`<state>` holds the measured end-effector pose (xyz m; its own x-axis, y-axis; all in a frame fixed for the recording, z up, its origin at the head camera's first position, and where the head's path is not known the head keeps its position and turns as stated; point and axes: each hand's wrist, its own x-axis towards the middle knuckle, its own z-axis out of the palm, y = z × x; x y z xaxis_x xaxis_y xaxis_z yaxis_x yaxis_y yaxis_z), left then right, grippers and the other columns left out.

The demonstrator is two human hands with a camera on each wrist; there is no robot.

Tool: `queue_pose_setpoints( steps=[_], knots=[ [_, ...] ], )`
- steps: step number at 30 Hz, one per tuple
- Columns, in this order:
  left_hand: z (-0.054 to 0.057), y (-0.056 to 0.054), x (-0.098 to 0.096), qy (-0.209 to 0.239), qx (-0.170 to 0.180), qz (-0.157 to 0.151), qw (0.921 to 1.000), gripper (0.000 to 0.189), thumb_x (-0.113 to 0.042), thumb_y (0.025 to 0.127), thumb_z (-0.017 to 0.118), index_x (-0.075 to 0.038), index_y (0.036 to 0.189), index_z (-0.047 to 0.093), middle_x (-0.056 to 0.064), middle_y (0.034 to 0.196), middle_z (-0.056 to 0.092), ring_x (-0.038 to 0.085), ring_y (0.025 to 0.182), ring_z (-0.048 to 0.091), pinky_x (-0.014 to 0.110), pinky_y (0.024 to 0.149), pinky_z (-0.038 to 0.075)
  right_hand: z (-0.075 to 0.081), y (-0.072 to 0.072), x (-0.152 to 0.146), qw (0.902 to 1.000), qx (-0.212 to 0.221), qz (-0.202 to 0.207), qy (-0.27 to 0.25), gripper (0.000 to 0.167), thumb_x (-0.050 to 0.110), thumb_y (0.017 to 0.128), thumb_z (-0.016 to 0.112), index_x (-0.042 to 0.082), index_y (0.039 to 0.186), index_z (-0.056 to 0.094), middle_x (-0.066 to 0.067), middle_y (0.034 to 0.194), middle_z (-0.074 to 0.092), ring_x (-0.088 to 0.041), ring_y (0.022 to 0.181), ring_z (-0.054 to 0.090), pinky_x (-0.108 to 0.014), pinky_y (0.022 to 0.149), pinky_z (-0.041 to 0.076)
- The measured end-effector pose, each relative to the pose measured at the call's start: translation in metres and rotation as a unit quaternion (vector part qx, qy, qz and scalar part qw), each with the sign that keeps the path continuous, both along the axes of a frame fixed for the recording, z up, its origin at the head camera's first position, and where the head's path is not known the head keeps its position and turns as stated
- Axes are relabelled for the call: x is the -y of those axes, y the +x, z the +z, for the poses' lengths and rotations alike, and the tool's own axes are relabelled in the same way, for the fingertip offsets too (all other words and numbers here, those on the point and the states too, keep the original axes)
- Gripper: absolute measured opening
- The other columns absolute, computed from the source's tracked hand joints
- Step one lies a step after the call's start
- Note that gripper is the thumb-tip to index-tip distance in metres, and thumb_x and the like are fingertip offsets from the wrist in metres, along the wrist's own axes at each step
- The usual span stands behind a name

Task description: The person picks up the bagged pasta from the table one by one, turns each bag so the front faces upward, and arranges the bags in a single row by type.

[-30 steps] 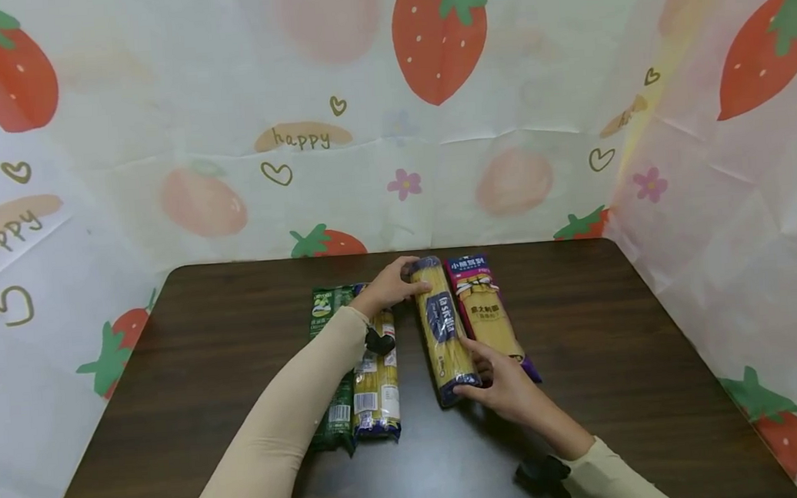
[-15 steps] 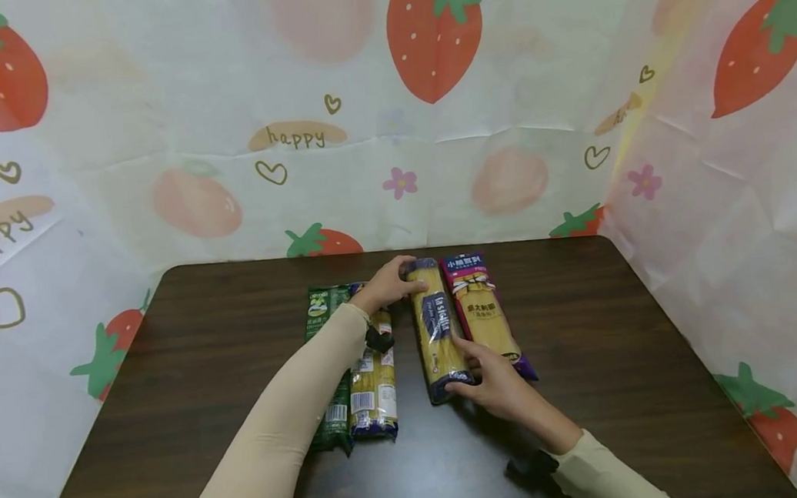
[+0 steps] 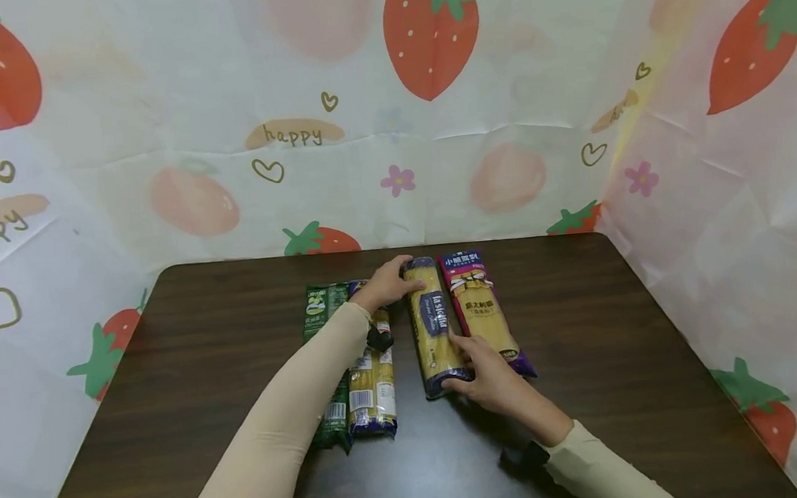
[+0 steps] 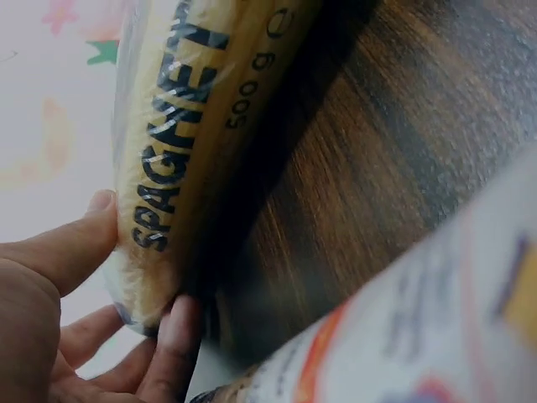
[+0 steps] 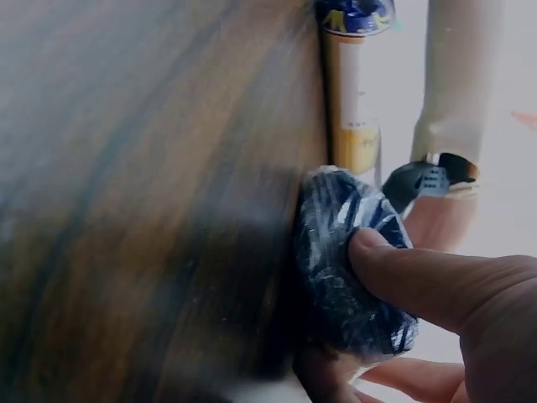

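A clear pack of spaghetti (image 3: pixel 436 350) with dark blue ends and a blue label lies nearly lengthwise on the table. My left hand (image 3: pixel 388 284) grips its far end, thumb on one side and fingers round the other; the left wrist view shows the lettering on the pack's side (image 4: pixel 180 126). At the near end, my right hand (image 3: pixel 489 375) holds the pack, its thumb pressed on the dark blue wrapped end (image 5: pixel 336 252) in the right wrist view. Just right of it lies a pink and purple pasta pack (image 3: pixel 482 309), slightly slanted.
Left of the held pack, a green pasta pack (image 3: pixel 336 411) and a yellow and blue one (image 3: pixel 373 397) lie side by side, partly under my left forearm (image 3: pixel 292 411). The dark wood table (image 3: pixel 630 387) ends at a strawberry-print curtain (image 3: pixel 366 182).
Both hands have shifted the spaghetti pack a little to the left, its near end most, so it lies straighter. The gap to the pink and purple pack has widened. The head view has shifted slightly.
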<state>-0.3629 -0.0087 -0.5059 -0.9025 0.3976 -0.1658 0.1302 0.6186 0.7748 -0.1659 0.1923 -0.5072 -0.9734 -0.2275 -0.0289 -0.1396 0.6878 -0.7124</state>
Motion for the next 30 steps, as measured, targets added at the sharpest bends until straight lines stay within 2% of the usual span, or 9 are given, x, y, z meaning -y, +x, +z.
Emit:
queue_pose_setpoints(
  steps=[5,12,17,23,30],
  knots=[
    [0.002,0.001,0.006,-0.026,-0.017,0.007,0.9995,0.076,-0.035,0.106,0.072,-0.009,0.168,0.036,0.025,0.170,0.033,0.042,0.152,0.042,0.056,0.118,0.044,-0.001,-0.003,0.006,1.0000,0.007,0.003,0.005,0.080,0.016,0.090,0.090,-0.003,0.157,0.050,-0.019,0.132,0.061,-0.034,0.117,0.068,-0.047,0.099,0.060],
    [0.003,0.002,0.016,-0.029,-0.015,-0.005,0.9995,0.073,-0.038,0.107,0.070,-0.009,0.167,0.039,0.021,0.169,0.038,0.039,0.151,0.044,0.054,0.117,0.046,-0.005,-0.004,0.007,0.9999,0.004,0.011,0.011,0.081,0.017,0.090,0.091,-0.004,0.157,0.050,-0.017,0.131,0.059,-0.035,0.117,0.068,-0.047,0.100,0.060],
    [0.011,0.008,0.027,-0.001,-0.020,-0.034,0.9992,0.061,-0.031,0.109,0.067,-0.005,0.161,0.046,0.020,0.160,0.051,0.037,0.142,0.054,0.051,0.109,0.052,-0.004,-0.001,0.004,0.9986,-0.022,0.013,0.047,0.082,0.020,0.091,0.090,-0.005,0.158,0.049,-0.018,0.137,0.055,-0.030,0.116,0.063,-0.048,0.100,0.058],
    [0.015,0.012,0.048,0.022,-0.039,-0.062,0.9971,0.053,-0.024,0.111,0.065,-0.004,0.157,0.051,0.020,0.154,0.057,0.036,0.141,0.056,0.051,0.111,0.051,0.003,0.002,0.007,0.9962,-0.035,0.021,0.077,0.082,0.023,0.092,0.089,-0.004,0.158,0.049,-0.021,0.142,0.053,-0.032,0.119,0.057,-0.052,0.105,0.054],
    [0.014,0.019,0.073,0.030,-0.055,-0.049,0.9969,0.049,-0.022,0.112,0.063,-0.003,0.156,0.053,0.019,0.150,0.060,0.035,0.139,0.058,0.050,0.110,0.052,0.008,0.008,0.014,0.9890,-0.097,0.049,0.100,0.078,0.025,0.091,0.091,-0.004,0.154,0.055,-0.019,0.145,0.056,-0.035,0.131,0.054,-0.055,0.110,0.051]
  ],
)
